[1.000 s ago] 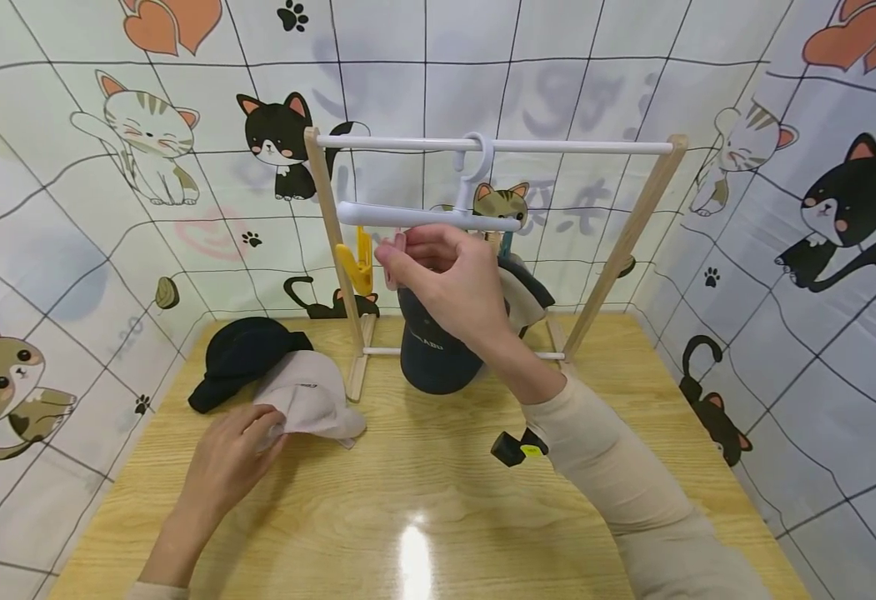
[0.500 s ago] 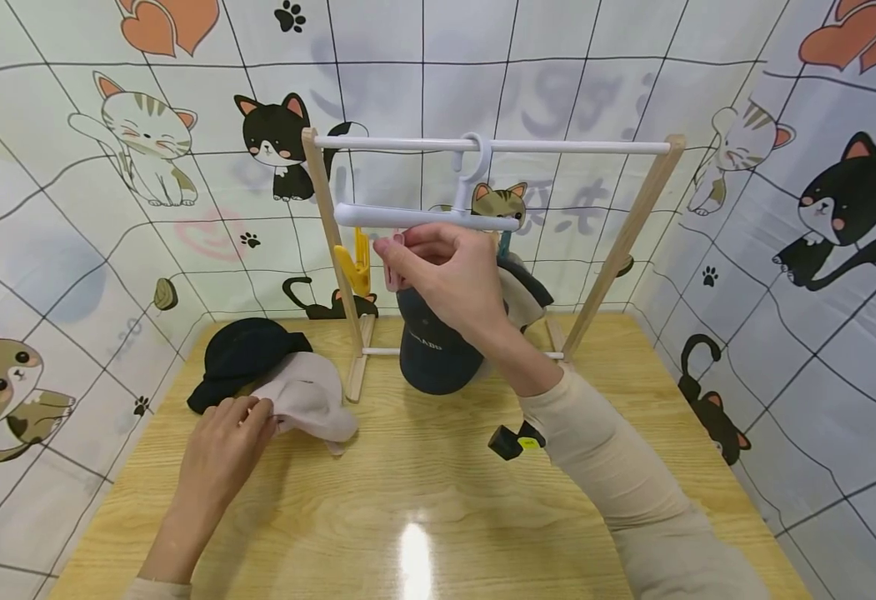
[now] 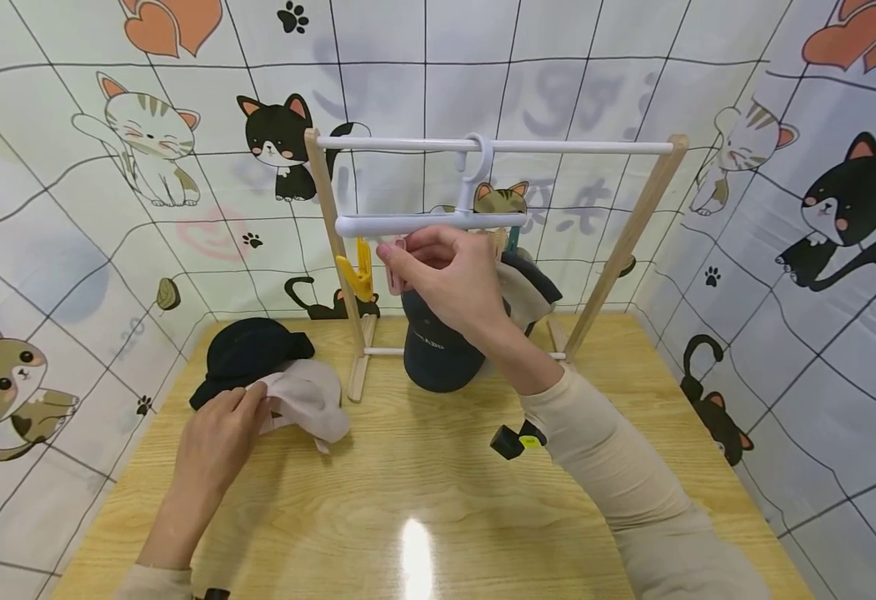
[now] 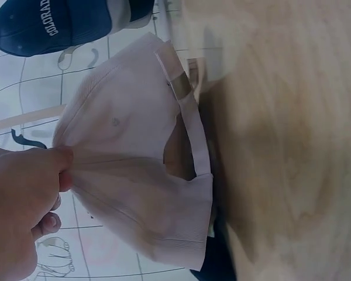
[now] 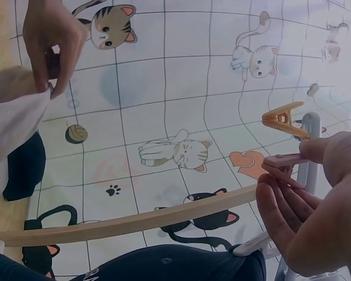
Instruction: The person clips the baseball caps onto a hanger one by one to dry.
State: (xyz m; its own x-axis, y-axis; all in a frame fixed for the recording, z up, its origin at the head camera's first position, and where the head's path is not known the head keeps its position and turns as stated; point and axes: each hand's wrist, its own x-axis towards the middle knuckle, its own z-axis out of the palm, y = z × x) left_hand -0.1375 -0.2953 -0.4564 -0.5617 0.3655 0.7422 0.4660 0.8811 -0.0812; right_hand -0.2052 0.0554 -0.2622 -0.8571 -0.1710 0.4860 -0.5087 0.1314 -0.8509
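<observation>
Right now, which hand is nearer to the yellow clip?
The right hand, pinching the pink clip beside the yellow clip; the left hand is farther down, holding the pale cap.

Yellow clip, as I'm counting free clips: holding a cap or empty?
Empty: in the head view, the yellow clip hangs under the hanger with nothing hanging from it.
</observation>
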